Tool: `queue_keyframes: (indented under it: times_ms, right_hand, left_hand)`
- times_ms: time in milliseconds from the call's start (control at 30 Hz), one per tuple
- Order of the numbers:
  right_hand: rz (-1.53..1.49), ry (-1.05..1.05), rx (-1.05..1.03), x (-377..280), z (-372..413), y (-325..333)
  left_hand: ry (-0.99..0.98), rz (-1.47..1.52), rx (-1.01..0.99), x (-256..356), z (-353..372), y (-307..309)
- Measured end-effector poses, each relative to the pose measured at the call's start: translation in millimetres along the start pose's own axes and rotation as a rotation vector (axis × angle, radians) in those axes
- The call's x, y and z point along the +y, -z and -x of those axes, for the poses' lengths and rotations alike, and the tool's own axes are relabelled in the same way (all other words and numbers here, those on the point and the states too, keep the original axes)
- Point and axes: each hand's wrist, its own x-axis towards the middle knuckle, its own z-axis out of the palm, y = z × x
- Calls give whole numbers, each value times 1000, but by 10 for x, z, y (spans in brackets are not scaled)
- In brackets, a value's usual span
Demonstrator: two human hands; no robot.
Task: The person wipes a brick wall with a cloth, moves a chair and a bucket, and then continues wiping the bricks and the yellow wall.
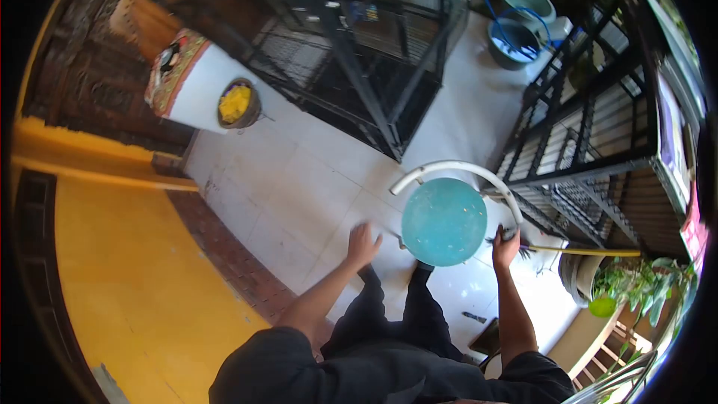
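Note:
Before me stands a chair with a round teal seat (444, 221) and a curved white tube (475, 167) around its far side. My left hand (363, 245) hovers left of the seat, apart from it, with the thumb spread and nothing in the fingers. On the other side, my right hand (506, 249) is closed around a dark, bristly thing (511, 233), close by the right end of the white tube. Dark tufts stick out on both sides of that hand; I cannot tell what kind of thing it is.
Black metal cages (359, 75) stand ahead and on the right. A yellow stick (591, 251) lies near potted plants (636, 288). Basins (512, 45) sit at the far right. A basket with yellow contents (236, 103) hangs by a white-covered table (200, 82). A yellow wall (127, 269) borders the left.

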Motion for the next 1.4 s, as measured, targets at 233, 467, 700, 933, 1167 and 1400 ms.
queue_keyframes:
  times_ms: [233,467,700,933,1167,1400]
  right_hand:
    - [250,53,-535,168,1084,-392]
    - [184,58,-699,-782,1180,-1730]
    - [466,550,-1143,-2993,1795,-3313]
    - [1047,1359,-1858,-5493,3923,-3031]
    - [901,1846,-1969,-6226,4681,-4331]
    - [1769,1229,-1980,-7097,4924,-5088]
  left_hand:
    - [839,51,-807,-2238,3361,658]
    - [1249,287,-232,-3421,4276,1277]
    - [744,303,-47,-3767,3935,1181]
    - [731,697,-142,-2770,3843,1673]
    - [1352,965,432,-2533,3135,1919]
    - [1864,1340,407,-2286,2177,2605]
